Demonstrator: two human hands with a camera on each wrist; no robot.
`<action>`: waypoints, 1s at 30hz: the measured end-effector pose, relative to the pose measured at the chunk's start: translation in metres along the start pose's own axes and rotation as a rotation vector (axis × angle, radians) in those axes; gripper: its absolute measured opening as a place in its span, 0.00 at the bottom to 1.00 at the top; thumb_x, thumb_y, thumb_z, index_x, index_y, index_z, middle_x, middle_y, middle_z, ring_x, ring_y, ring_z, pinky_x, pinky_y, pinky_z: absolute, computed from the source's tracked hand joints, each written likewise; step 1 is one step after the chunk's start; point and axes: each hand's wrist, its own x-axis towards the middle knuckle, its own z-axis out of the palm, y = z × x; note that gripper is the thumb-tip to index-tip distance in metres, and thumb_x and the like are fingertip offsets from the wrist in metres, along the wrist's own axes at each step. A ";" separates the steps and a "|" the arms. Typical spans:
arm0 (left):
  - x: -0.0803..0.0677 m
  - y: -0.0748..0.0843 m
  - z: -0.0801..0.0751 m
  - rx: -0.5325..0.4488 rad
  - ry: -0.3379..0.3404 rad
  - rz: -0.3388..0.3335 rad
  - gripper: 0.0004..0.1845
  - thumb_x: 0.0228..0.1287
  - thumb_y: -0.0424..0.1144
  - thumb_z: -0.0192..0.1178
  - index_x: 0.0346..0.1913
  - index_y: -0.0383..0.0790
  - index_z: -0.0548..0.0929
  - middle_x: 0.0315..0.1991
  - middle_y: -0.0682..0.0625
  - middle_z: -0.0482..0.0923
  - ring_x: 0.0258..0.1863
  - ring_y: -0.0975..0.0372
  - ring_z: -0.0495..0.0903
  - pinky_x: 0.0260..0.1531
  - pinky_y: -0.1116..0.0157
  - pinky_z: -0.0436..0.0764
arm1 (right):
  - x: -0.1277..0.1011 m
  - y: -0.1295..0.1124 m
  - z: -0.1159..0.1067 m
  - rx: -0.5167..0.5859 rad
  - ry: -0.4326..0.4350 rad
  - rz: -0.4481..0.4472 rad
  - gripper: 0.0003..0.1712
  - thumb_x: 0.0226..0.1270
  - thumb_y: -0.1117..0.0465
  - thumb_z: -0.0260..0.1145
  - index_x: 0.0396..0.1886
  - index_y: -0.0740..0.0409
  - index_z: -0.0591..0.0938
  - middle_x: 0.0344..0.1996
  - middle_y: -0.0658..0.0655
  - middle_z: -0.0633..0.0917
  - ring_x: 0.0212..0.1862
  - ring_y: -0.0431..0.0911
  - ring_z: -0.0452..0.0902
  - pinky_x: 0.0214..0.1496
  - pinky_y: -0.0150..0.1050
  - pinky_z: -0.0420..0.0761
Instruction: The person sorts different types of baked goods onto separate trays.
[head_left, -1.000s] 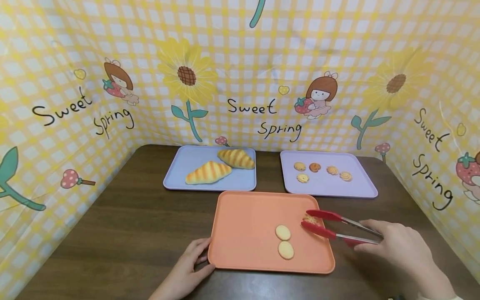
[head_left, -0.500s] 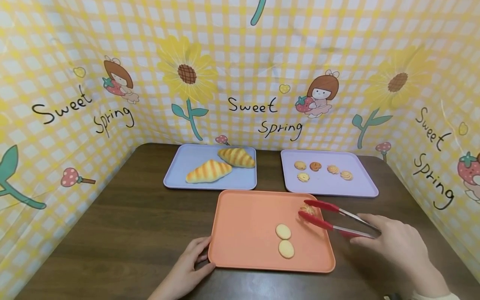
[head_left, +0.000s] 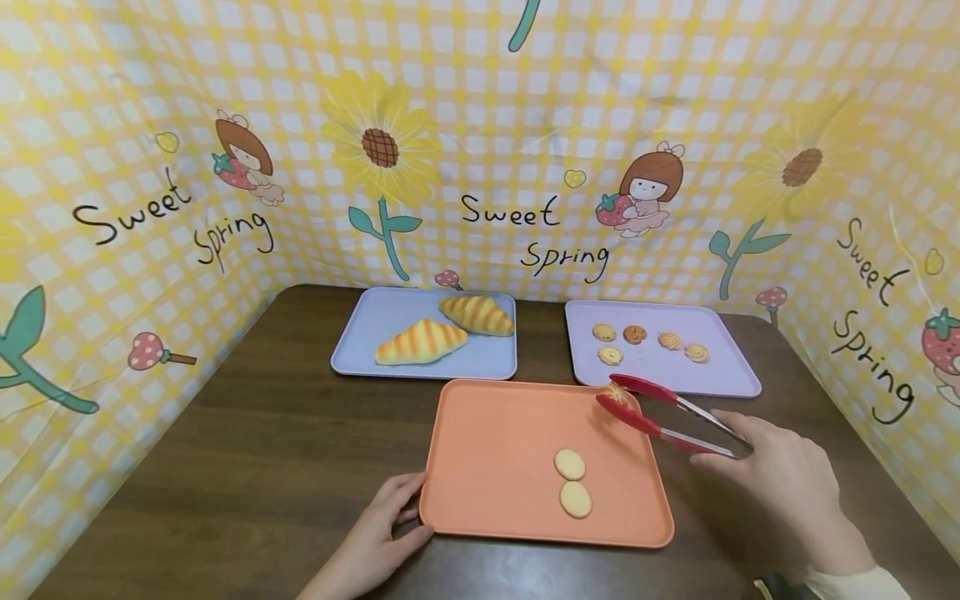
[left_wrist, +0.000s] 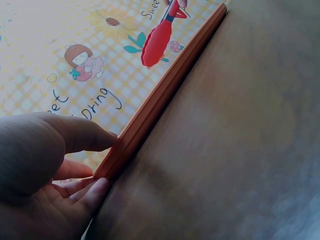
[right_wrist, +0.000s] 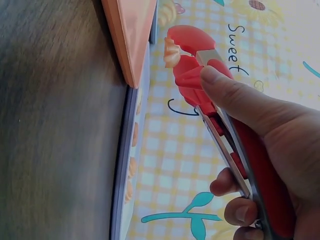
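My right hand (head_left: 780,479) grips red-tipped metal tongs (head_left: 663,412) that pinch a small frilled cookie (head_left: 617,392) above the far right corner of the orange tray (head_left: 487,450). In the right wrist view the tongs (right_wrist: 200,70) squeeze the cookie (right_wrist: 171,52) clear of the tray's edge (right_wrist: 130,40). Two pale oval cookies (head_left: 572,483) lie on the orange tray. My left hand (head_left: 375,542) holds the tray's near left corner, thumb on the rim (left_wrist: 150,112).
A blue tray (head_left: 360,329) at the back holds two striped croissants (head_left: 446,329). A lilac tray (head_left: 720,375) to its right carries several small cookies (head_left: 648,342). Yellow checked cloth walls (head_left: 480,125) enclose the brown table (head_left: 262,442) on three sides.
My right hand has lifted the tongs with the frilled cookie up and away, from low over the orange tray's right side to its far right corner by the lilac tray. The left hand stays put.
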 end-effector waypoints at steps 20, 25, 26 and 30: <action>0.001 0.001 0.001 -0.014 -0.001 -0.024 0.33 0.67 0.32 0.65 0.69 0.20 0.65 0.62 0.32 0.65 0.60 0.55 0.72 0.56 0.67 0.79 | 0.027 0.016 0.018 -0.039 0.030 -0.007 0.41 0.41 0.35 0.81 0.54 0.51 0.85 0.40 0.68 0.86 0.34 0.66 0.81 0.22 0.53 0.73; 0.001 0.002 0.001 -0.036 -0.009 -0.033 0.34 0.67 0.32 0.65 0.69 0.18 0.63 0.62 0.32 0.64 0.60 0.56 0.72 0.57 0.67 0.79 | 0.034 0.022 0.023 -0.049 0.013 0.007 0.41 0.42 0.36 0.80 0.54 0.53 0.84 0.41 0.70 0.85 0.34 0.66 0.80 0.23 0.54 0.74; 0.001 0.002 0.000 -0.037 -0.012 -0.036 0.34 0.68 0.33 0.64 0.69 0.18 0.62 0.62 0.32 0.64 0.60 0.57 0.72 0.57 0.67 0.79 | 0.035 0.023 0.023 -0.050 0.009 0.010 0.41 0.43 0.36 0.80 0.54 0.54 0.84 0.41 0.70 0.85 0.34 0.66 0.80 0.23 0.54 0.75; 0.001 0.002 0.000 -0.028 -0.011 -0.029 0.34 0.68 0.32 0.65 0.69 0.18 0.63 0.62 0.32 0.64 0.60 0.59 0.72 0.56 0.67 0.79 | 0.039 0.028 0.026 -0.047 0.002 0.028 0.41 0.44 0.36 0.80 0.55 0.54 0.84 0.41 0.71 0.85 0.34 0.67 0.80 0.22 0.54 0.74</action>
